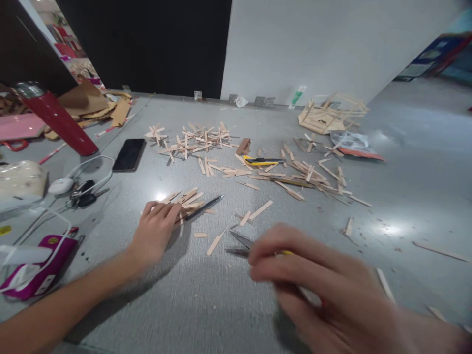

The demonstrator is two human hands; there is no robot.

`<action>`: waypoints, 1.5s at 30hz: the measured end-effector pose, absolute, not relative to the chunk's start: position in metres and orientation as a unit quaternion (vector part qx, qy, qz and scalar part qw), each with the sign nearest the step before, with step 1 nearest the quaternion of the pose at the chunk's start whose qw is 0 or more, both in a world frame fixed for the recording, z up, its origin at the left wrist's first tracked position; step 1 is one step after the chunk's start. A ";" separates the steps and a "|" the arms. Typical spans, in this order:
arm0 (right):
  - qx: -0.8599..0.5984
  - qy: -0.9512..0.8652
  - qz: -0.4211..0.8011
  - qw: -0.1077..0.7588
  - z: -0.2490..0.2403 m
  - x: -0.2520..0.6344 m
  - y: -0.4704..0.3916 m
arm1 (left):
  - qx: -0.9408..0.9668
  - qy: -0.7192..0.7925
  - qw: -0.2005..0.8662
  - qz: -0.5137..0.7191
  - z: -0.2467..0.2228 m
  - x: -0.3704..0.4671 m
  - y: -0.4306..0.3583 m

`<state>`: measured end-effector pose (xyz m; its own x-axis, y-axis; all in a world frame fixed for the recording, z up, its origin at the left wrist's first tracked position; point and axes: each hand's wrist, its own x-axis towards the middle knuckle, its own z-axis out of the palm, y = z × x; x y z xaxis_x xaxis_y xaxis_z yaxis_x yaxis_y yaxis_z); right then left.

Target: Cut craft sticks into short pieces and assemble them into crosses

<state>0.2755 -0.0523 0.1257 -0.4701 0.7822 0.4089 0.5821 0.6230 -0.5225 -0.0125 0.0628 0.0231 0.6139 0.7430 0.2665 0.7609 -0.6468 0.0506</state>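
Note:
My left hand (157, 231) rests on a small pile of wooden craft sticks (191, 196), its fingers curled over the near side of them. A dark pen (206, 206) lies against that pile, tip to the right. My right hand (317, 275), blurred by motion, is closed round a pair of scissors (240, 240). Their blades stand apart and point left; the handles are mostly hidden by my fingers. Between the two hands lie loose cut pieces of stick (216, 243) and a longer stick (261, 210).
Behind are heaps of cut sticks (201, 137), a yellow utility knife (263, 161) and a wooden stick frame (332, 115). At left stand a phone (129, 155), keys (85, 195), a red bottle (61, 120) and a purple power bank (51, 263) with white cables. A plastic packet (354, 142) lies right.

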 end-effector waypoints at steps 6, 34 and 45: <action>-0.480 -0.874 0.071 -0.040 0.087 0.279 -0.034 | -0.904 -0.393 0.061 -0.156 0.023 -0.017 0.068; -0.622 -0.773 0.119 -0.043 0.069 0.362 0.049 | -0.953 -0.150 -0.005 -0.262 0.002 0.002 0.029; -0.639 -0.751 0.158 -0.053 0.059 0.384 0.082 | -0.912 -0.268 0.085 -0.300 -0.004 0.006 0.035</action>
